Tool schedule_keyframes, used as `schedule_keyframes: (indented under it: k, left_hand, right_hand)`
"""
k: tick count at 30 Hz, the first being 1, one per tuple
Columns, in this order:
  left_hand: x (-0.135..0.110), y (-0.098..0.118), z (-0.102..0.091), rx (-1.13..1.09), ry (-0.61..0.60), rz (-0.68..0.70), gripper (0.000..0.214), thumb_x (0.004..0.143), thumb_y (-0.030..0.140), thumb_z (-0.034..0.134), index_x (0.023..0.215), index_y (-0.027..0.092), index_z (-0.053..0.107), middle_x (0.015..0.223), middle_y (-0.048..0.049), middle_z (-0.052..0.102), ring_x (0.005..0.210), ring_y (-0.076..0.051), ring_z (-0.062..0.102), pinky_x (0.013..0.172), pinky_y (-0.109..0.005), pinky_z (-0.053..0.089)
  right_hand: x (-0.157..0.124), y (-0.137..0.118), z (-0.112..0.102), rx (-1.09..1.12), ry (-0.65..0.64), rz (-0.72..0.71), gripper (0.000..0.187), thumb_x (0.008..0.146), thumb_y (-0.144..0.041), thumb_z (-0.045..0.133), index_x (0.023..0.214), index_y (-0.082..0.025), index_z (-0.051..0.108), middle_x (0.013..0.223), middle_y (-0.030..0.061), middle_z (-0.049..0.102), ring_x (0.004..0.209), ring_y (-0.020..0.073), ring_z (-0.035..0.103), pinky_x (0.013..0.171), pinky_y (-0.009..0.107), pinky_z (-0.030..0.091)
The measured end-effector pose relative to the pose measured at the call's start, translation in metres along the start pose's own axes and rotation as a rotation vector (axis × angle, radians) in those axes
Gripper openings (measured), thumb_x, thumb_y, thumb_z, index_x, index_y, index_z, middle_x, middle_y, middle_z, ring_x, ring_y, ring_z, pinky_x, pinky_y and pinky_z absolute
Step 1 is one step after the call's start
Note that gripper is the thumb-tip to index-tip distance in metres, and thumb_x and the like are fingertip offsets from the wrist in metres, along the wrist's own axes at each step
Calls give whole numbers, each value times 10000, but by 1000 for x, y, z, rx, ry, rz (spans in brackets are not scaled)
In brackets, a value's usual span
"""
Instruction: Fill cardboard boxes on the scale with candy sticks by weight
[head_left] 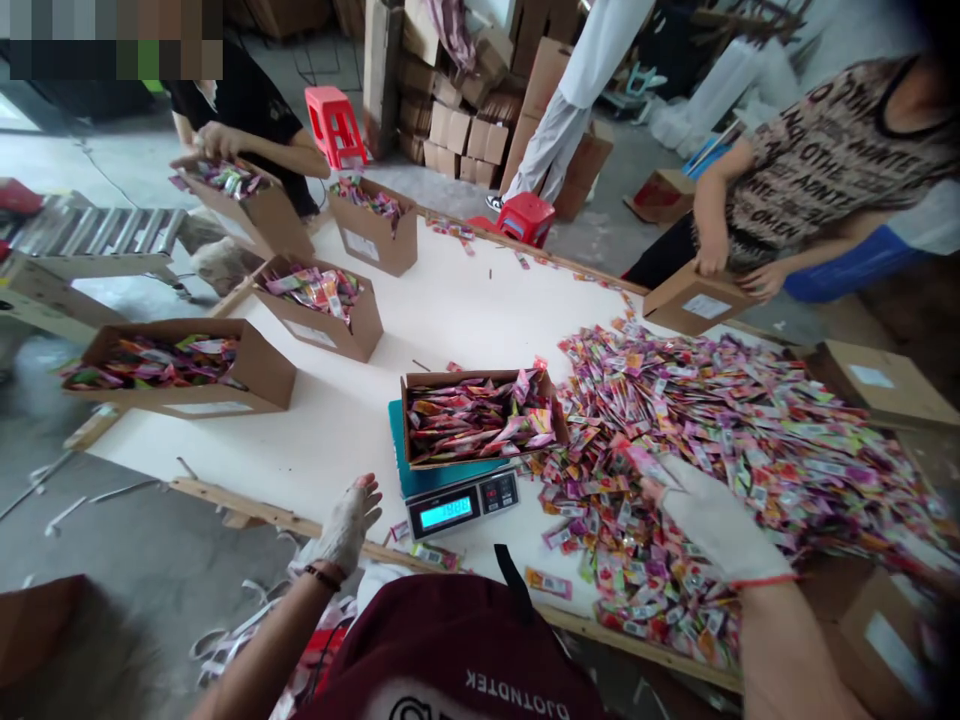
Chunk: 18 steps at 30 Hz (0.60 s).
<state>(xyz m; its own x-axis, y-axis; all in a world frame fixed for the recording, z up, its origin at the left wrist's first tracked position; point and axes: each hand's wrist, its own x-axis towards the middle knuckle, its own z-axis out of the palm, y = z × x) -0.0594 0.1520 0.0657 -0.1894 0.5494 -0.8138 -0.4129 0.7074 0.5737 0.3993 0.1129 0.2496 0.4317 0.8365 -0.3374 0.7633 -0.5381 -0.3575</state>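
Note:
My left hand (349, 527), in a white fingerless glove, hangs over the table's front edge left of the scale. Its fingers are stretched out with nothing in them. My right hand (690, 505), gloved alike, is over the pile of small snack packets (697, 390). Its fingers close on a pink packet (634, 457); whether more are in the grip I cannot tell. Between my hands stands a teal digital scale (399, 440) with a lit display (445, 512). An open cardboard box (491, 464) full of packets rests on its platform.
Filled open boxes (247, 393) stand along the left of the white table (465, 300). Across the table, one person (255, 130) handles a filled box, and another (840, 170) holds a box (694, 300) at right. A roller conveyor (112, 232) is at far left. Red stools (335, 125) stand behind.

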Motion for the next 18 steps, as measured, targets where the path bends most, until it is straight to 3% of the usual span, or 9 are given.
schedule_keyframes:
  k: [3,5,8,13,15,18]
  left_hand:
    - [3,0,0,11,-1,8,332,992,368,546,1206,157,686,1465,-206,614,1356,-319,614,1185,-520,440]
    - [5,0,0,13,-6,14,333,987,366,552,1205,157,691,1446,-208,621,1337,-317,624,1182,-521,439]
    - [7,1,2,9,-15,18,340,973,369,572,1210,162,701,1418,-207,633,1316,-315,637,1164,-512,454]
    - [5,3,4,-5,-33,26,345,1000,363,538,1239,159,679,1454,-198,615,1319,-307,632,1178,-506,439]
    - [4,3,2,-10,-30,27,337,1006,358,528,1236,162,676,1460,-192,614,1312,-297,636,1174,-498,444]
    - [3,1,-3,-18,-5,21,328,1002,351,528,1226,164,678,1446,-189,623,1301,-293,641,1168,-499,451]
  right_hand:
    - [-3,13,-4,-77,93,15,503,761,-535,677,1161,-231,687,1174,186,758,1104,399,714,901,496,556]
    - [-6,8,1,99,150,-56,517,793,-541,684,1219,-249,664,1243,181,737,1144,383,712,977,523,552]
    - [-11,-22,12,267,192,-206,400,910,-469,632,1252,-266,672,1199,110,736,1049,281,734,982,458,571]
    - [-1,-89,31,63,144,-629,250,960,-284,561,1109,-254,760,1131,87,644,1029,243,670,979,407,568]
    - [10,-106,41,-14,107,-701,235,935,-223,564,1064,-244,760,1104,89,614,1037,240,642,994,387,556]
    - [27,-117,54,-108,53,-693,179,866,-143,559,884,-225,718,1023,75,609,934,210,618,945,346,548]
